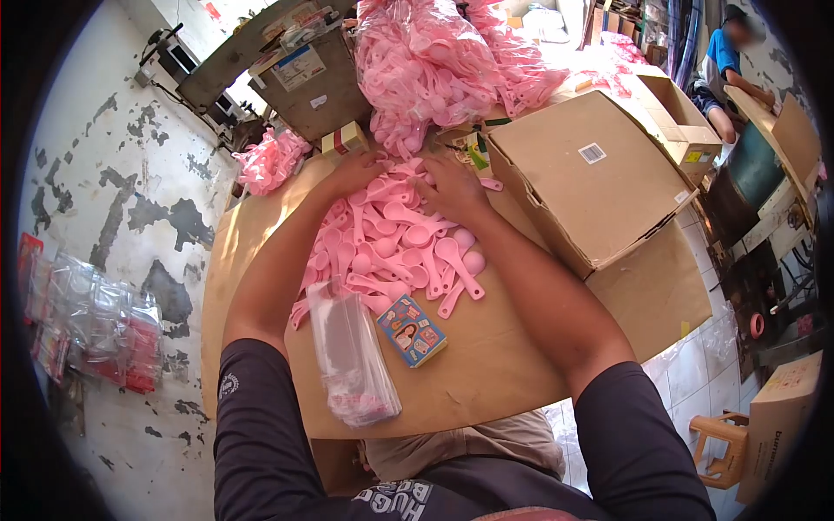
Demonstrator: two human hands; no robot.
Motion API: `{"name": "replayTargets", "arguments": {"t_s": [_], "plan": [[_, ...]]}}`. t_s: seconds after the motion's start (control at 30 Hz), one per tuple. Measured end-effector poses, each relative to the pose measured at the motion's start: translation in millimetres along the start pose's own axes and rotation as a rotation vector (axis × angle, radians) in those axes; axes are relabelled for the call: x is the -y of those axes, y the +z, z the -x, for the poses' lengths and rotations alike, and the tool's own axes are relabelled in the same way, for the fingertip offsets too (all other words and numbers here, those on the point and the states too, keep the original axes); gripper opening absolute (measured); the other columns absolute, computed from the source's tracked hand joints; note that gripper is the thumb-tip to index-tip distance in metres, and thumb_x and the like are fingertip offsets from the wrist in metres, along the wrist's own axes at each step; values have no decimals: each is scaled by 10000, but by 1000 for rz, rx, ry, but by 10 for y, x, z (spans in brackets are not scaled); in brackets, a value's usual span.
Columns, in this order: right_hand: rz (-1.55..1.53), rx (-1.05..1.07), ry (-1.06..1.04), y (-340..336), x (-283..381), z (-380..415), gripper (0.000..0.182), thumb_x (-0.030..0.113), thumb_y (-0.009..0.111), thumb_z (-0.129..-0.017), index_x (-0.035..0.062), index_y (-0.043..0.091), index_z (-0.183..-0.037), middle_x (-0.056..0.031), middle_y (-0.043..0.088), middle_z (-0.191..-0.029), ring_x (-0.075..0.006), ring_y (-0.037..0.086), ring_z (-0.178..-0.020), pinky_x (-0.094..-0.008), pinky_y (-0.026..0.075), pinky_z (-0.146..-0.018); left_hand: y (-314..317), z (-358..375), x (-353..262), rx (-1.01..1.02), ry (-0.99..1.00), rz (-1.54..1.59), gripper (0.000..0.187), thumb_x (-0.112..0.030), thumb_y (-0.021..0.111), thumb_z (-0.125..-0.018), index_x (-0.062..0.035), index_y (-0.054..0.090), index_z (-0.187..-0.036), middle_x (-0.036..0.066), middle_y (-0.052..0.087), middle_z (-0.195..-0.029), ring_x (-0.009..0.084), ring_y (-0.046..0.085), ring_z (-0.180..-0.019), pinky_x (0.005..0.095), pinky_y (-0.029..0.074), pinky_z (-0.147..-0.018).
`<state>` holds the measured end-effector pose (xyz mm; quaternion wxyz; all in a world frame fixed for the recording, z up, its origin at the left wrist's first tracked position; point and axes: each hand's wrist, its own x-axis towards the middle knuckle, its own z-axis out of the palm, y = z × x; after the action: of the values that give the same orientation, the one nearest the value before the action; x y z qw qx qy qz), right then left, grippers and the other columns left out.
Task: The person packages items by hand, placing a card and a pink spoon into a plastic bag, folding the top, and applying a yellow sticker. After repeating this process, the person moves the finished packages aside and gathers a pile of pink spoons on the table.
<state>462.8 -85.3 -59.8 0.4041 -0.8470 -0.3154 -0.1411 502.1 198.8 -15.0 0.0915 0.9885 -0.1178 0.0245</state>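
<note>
Pink plastic spoons (400, 234) lie in a loose heap on the brown table (486, 365). At the heap's far left edge is my left hand (354, 172), its fingers partly hidden among the spoons. Opposite it, my right hand (453, 187) rests at the far right of the heap, fingers spread over the spoons. Large clear bags of pink spoons (426, 65) stand just beyond both hands. Nearer my body lie a stack of clear plastic bags (350, 356) and, to its right, a stack of blue printed cards (412, 331).
A big closed cardboard box (591, 174) fills the table's right side, with an open box (673, 122) behind it. A small bag of spoons (271, 162) is at the far left. Another person (728, 69) sits at the back right. An orange stool (721, 447) stands lower right.
</note>
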Motion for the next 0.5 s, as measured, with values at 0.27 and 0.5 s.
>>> {"name": "replayTargets", "arguments": {"t_s": [0.27,0.5], "plan": [[-79,0,-11,39,-44,-27,462,492,588,-998,79,649,-1193,-119,684,-1186,-336,627,-1157,-525,434,-1017,-522,512,-352,247,-138,251,631,-578,526,-1030,-62,658,-1368,168,703,-1240,263,664,-1160,372,512,-992],[-62,-11,-10,8,-20,-5,464,491,589,-999,70,647,-1186,-129,675,-1202,-333,625,-1159,-525,437,-1013,-570,365,171,-192,-132,121,406,-360,711,-937,-88,718,-1238,149,722,-1192,280,691,-1078,389,529,-920]]}}
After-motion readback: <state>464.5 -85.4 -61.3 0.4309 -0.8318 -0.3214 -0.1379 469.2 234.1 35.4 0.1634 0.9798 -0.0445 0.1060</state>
